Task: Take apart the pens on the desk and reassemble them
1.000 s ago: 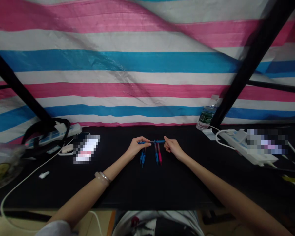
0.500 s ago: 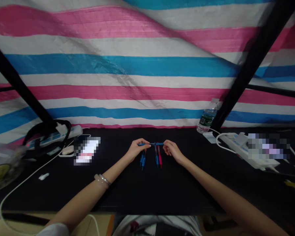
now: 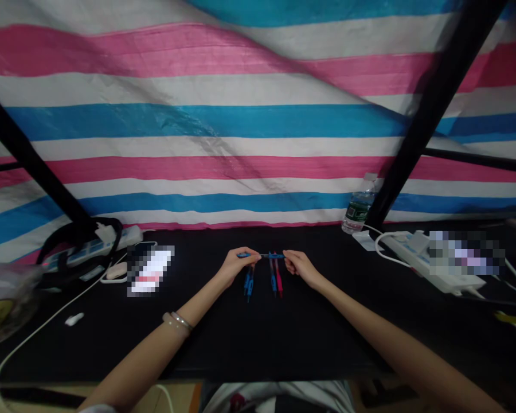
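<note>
Blue pen held level between both hands, left hand pinching one end, right hand pinching the other, both narrow fingertip grips, forearms angled in from the near side. Just under the hands on the black tabletop: blue pens below left, red pen below right. Bracelet on left wrist. Plastic water bottle far beyond right hand, label too small to read.
</note>
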`<state>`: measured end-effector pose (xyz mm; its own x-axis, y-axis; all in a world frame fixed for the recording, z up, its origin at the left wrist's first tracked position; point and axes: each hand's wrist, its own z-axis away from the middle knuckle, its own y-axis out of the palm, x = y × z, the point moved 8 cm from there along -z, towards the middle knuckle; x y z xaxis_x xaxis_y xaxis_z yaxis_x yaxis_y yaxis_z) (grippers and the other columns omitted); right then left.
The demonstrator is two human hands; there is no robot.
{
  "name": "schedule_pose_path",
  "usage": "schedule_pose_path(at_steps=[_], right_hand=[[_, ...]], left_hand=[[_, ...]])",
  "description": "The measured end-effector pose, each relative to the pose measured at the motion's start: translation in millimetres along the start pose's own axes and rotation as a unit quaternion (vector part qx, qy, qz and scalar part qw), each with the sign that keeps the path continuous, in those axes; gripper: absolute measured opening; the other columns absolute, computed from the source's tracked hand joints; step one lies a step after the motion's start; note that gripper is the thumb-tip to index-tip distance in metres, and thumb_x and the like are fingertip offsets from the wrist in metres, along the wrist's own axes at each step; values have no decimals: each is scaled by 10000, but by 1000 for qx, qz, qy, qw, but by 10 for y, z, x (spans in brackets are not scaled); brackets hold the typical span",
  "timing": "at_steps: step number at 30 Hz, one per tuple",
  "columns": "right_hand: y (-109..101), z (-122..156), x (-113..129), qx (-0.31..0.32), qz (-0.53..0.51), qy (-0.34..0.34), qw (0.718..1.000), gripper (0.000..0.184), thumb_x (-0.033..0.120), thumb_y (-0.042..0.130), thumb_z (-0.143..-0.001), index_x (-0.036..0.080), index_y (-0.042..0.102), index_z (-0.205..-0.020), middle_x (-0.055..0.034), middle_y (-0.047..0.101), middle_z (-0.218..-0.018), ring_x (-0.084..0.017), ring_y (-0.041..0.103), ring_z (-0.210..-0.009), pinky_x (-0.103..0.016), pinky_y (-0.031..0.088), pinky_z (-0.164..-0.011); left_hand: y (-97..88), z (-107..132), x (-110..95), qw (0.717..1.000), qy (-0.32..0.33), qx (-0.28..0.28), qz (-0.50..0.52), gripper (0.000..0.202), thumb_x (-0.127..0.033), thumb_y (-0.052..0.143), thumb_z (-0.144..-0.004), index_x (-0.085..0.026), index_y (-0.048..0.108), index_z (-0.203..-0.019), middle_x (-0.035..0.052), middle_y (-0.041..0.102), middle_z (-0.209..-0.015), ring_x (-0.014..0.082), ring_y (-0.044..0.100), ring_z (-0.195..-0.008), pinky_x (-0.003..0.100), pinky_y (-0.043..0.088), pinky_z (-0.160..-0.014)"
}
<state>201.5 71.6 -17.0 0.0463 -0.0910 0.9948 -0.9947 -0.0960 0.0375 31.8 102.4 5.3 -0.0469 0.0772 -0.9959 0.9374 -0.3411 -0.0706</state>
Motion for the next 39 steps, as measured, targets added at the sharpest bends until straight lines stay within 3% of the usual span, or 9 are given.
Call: schedule_pose_path(at_steps=[4, 10, 16, 21, 24, 31, 35, 39], right_hand=[[21, 16, 35, 18, 56, -19, 998, 459, 507, 500, -766, 176, 423, -459, 43, 391, -400, -70, 343, -385, -218, 263, -419], [21, 17, 14, 16, 67, 2, 998, 514, 574, 423, -790, 173, 492, -477, 18, 444, -432, -83, 402, -403, -211, 290, -418], [6, 7, -16, 7, 67, 11, 998, 553, 621, 381, -790, 175, 504, -486, 5, 470, -430, -84, 404, -386, -207, 287, -394], [8, 1, -24, 4, 68, 6, 998, 558, 626, 384, -788, 175, 512, -485, 3, 475, -426, -83, 396, -381, -210, 288, -395], [4, -7, -37, 5, 70, 1, 998, 564, 628, 377, -790, 174, 517, -487, 4, 476, -422, -81, 386, -373, -213, 288, -397], [-7, -9, -44, 7, 84, 4, 996, 562, 616, 371, -801, 171, 525, -493, 1, 487, -426, -80, 394, -374, -209, 278, -394], [-6, -13, -54, 7, 82, 5, 997, 557, 615, 378, -799, 172, 528, -496, 2, 487, -423, -80, 392, -374, -207, 273, -393], [-8, -21, -75, 8, 86, 5, 996, 555, 615, 378, -799, 174, 528, -498, 1, 489, -427, -83, 400, -378, -206, 277, -393]], left_hand=[[-48, -41, 30, 999, -17, -18, 39, 274, -327, 749, -579, -115, 658, -726, 9, 592, -597, 86, 518, -537, 202, 387, -517], [-138, -118, 134, 988, -35, -48, 145, 385, -462, 631, -702, -87, 622, -789, 12, 553, -596, 71, 495, -488, 198, 358, -472], [-130, -136, 176, 990, -17, -61, 124, 395, -484, 550, -760, -115, 526, -899, -7, 551, -609, 43, 420, -366, 189, 288, -388], [-152, -103, 187, 988, -3, -103, 115, 543, -424, 490, -809, -170, 269, -1234, -73, 525, -554, 44, 366, -335, 167, 258, -383], [-172, -84, 132, 986, 21, -112, 122, 688, -398, 495, -809, -193, 89, -1324, -85, 527, -553, 43, 354, -340, 164, 266, -395], [-59, -59, -17, 995, 56, -66, 46, 447, -435, 485, -799, -193, 339, -1145, -87, 488, -500, 37, 327, -327, 148, 205, -355], [-26, -34, -63, 996, 63, -55, 21, 362, -441, 450, -816, -194, 380, -1071, -85, 476, -486, 36, 309, -320, 143, 182, -336], [-41, -8, -115, 995, 73, -61, 6, 376, -417, 443, -827, -194, 373, -1122, -85, 471, -495, 37, 325, -325, 139, 210, -338]])
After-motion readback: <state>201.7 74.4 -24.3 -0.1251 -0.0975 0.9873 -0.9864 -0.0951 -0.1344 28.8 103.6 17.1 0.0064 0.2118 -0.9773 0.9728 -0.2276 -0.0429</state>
